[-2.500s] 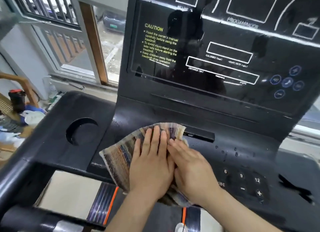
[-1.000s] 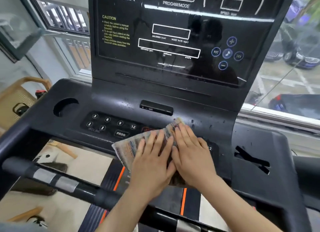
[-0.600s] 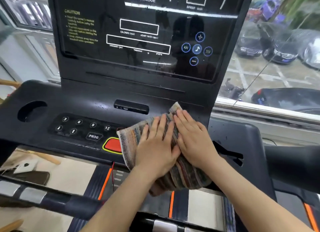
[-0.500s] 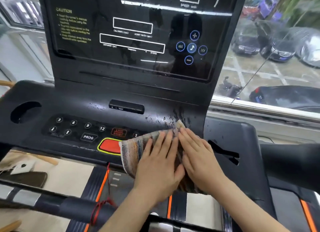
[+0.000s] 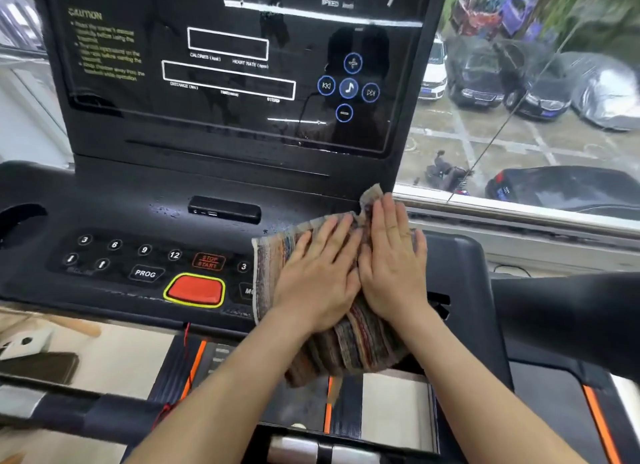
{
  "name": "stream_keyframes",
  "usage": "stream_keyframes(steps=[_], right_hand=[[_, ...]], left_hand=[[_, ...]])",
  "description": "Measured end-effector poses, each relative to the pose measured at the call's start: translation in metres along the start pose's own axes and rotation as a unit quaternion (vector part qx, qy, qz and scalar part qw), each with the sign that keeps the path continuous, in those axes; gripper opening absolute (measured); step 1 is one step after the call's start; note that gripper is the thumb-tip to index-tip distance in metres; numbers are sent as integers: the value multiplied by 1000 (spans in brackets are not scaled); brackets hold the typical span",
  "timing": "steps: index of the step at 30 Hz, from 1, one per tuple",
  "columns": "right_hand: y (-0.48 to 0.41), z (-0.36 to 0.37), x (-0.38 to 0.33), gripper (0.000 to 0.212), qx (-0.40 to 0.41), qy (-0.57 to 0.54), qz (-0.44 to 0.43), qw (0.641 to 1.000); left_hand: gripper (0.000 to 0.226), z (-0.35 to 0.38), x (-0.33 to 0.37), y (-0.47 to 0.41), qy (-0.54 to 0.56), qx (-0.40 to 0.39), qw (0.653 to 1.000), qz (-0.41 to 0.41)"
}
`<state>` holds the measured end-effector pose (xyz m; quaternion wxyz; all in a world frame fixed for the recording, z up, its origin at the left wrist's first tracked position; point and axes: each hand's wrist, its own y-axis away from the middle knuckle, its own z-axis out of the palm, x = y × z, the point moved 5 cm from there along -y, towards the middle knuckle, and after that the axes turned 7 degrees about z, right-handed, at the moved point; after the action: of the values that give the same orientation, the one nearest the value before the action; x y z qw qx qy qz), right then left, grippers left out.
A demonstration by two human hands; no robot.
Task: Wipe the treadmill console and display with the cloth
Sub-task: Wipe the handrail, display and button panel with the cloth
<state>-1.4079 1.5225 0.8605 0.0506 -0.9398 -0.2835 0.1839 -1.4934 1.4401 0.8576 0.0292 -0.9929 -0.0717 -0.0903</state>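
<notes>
A striped, multicoloured cloth (image 5: 349, 345) lies on the right part of the black treadmill console (image 5: 138, 217), its lower edge hanging over the front. My left hand (image 5: 318, 276) and my right hand (image 5: 393, 255) press flat on it side by side, fingers straight. The cloth's top corner reaches the lower right corner of the upright glossy display (image 5: 228, 68). Left of the cloth I see the number keys, a PROG key and a red button (image 5: 195, 289). The keys under the cloth are hidden.
A round cup holder (image 5: 19, 221) sits at the console's far left. A slot (image 5: 224, 211) lies at the display's base, with water drops beside it. A black handrail (image 5: 568, 318) juts in at right. A window behind shows parked cars. The belt and front bar lie below.
Both hands have slid the cloth rightward across the console, from the left-centre to the right end, uncovering the left keypad and red button. In the last half second it moved up toward the display's corner.
</notes>
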Motion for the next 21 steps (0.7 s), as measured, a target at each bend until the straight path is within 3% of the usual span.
stream_keyframes(steps=[4,9,16,21], right_hand=[[48,-7,-9,51,60,-22,-49,997],[66,16,-23,52,-22,-26,-70,997],[-1,10,-54,61,-118,-46,-171,977],[-15,8,-63,60,-108,-35,-199,973]], left_hand=[[63,10,1,35,-18,-17,999,-27],[67,9,-17,47,-9,10,994,-113],[65,-9,-54,6,11,71,993,-96],[66,-4,-53,9,21,84,990,-107]])
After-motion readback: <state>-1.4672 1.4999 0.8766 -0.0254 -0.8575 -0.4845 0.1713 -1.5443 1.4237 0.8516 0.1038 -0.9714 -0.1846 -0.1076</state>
